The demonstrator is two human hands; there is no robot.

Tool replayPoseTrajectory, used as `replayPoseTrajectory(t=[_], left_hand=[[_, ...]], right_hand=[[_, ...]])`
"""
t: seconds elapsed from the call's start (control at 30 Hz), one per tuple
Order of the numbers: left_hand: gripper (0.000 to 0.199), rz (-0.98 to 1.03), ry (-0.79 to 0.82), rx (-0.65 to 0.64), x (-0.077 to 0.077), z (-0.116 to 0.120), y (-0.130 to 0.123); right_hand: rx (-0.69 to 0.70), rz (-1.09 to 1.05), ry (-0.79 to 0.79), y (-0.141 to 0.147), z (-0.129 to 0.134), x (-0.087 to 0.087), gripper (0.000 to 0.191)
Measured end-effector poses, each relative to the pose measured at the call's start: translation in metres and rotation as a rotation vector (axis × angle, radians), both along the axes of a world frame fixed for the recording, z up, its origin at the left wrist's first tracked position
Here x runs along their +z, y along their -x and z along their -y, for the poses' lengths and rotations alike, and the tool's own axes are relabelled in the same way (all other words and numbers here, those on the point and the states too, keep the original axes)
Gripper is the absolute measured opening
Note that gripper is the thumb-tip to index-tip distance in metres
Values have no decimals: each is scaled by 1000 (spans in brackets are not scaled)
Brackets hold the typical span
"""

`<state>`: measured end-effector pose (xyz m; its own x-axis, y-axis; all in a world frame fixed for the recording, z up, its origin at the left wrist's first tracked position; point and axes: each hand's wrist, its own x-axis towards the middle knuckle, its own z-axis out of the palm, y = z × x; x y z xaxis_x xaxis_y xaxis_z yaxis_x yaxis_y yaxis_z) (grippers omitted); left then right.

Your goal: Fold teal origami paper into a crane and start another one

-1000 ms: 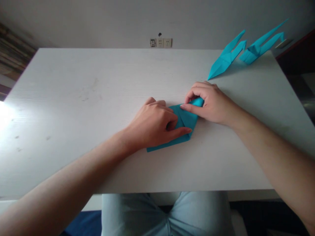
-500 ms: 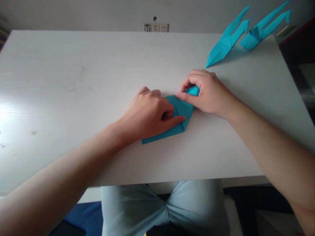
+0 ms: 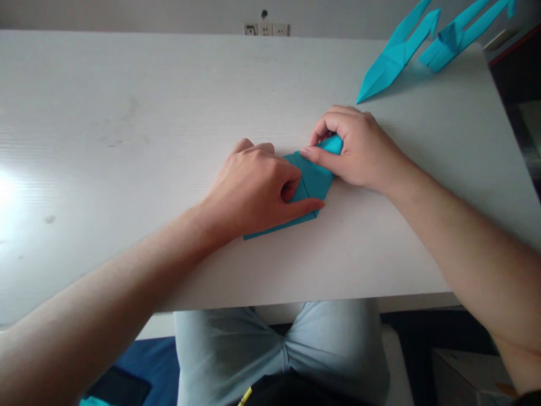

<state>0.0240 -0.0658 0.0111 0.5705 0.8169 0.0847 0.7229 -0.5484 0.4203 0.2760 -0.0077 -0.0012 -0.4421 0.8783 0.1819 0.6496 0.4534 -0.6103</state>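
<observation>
A folded sheet of blue paper (image 3: 316, 179) lies on the white table, slanting up to the right. My left hand (image 3: 264, 189) presses down on it, index finger curled and thumb stretched along the lower edge near a corner; it covers much of the paper's left part. At the upper right end, my right hand (image 3: 353, 145) pinches the paper between thumb and fingers, where the paper curls up. The underside of the paper and some fingertips are hidden.
Two folded blue paper birds, one (image 3: 386, 62) nearer and one (image 3: 450, 42) beyond it, stand at the table's back right. The white table (image 3: 169, 101) reaches back to a wall with sockets (image 3: 265, 29). My legs are below the front edge.
The view has tipped slightly, so the table and birds sit higher. My left thumb has slid a little to the right along the paper's lower edge. My right hand keeps its pinch.
</observation>
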Motion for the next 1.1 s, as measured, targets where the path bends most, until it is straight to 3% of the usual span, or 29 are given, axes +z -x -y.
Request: replayPoseTrajectory(t=[0.27, 0.5, 1.1], left_hand=[[56, 38, 2, -24, -2, -2, 2], [56, 21, -4, -20, 0, 1, -1], [56, 46, 0, 11, -4, 2, 0]], right_hand=[[-8, 122, -5, 1, 1, 3, 29], [32, 81, -61, -2, -2, -4, 17], [49, 100, -53, -2, -3, -2, 17]])
